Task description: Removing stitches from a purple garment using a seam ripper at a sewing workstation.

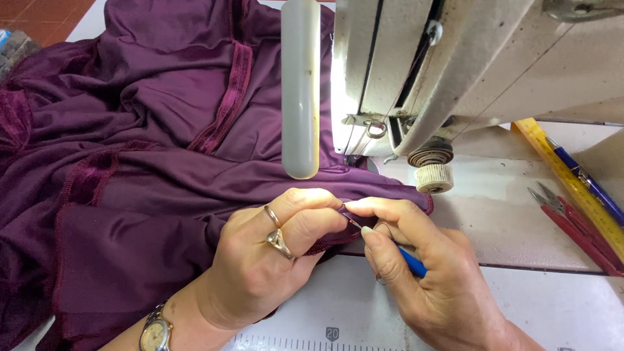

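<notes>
My left hand (pixel 270 257), wearing two rings and a wristwatch, pinches the edge of a purple fabric (pixel 149 156) near the front of the table. My right hand (pixel 422 273) holds a small blue-handled seam ripper (pixel 411 261) with its thin metal tip pushed into the fabric edge between my left fingers. The fabric has darker velvet trim bands and spreads over the left half of the table. Both hands meet just below the sewing machine's needle area.
A cream sewing machine (pixel 455 58) stands at upper right with a white tube lamp (pixel 300 84) hanging in front. Red thread snips (pixel 575 227), a yellow ruler (pixel 572 185) and a blue pen (pixel 588 185) lie at the right. A printed scale runs along the table's front edge (pixel 331 338).
</notes>
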